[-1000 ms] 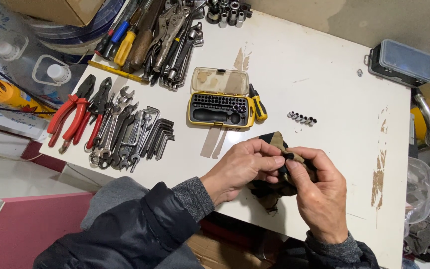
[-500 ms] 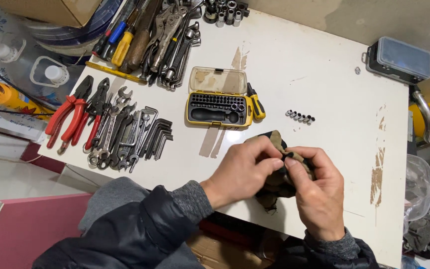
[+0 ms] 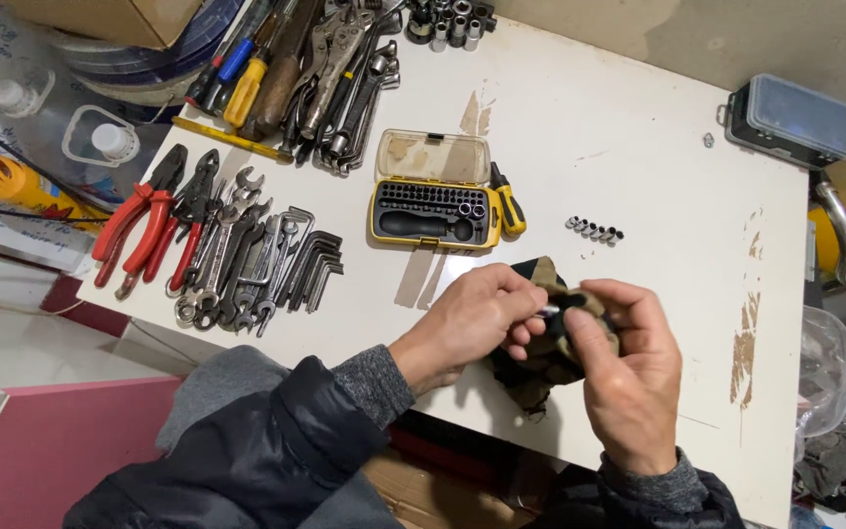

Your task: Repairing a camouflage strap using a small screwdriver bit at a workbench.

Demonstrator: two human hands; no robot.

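Both my hands meet over the near edge of the white table (image 3: 658, 186). My left hand (image 3: 467, 323) pinches a small silvery metal bit (image 3: 548, 311) between thumb and fingers. My right hand (image 3: 629, 377) grips a crumpled olive and black cloth (image 3: 540, 370) wrapped around the bit's other end. The cloth hangs down between the two hands and hides most of the bit. Just beyond the hands lie an open yellow bit-set case (image 3: 433, 211) and a short row of small sockets (image 3: 594, 231).
Red-handled pliers (image 3: 144, 220), several wrenches (image 3: 232, 255) and hex keys (image 3: 310, 264) lie at the left. More hand tools (image 3: 325, 59) are piled at the back. A black and yellow driver handle (image 3: 509, 201) lies beside the case. A grey lidded box (image 3: 790, 118) sits at the far right corner.
Both hands stay in the same place at the near edge. The fingers have shifted slightly around the cloth and the bit.
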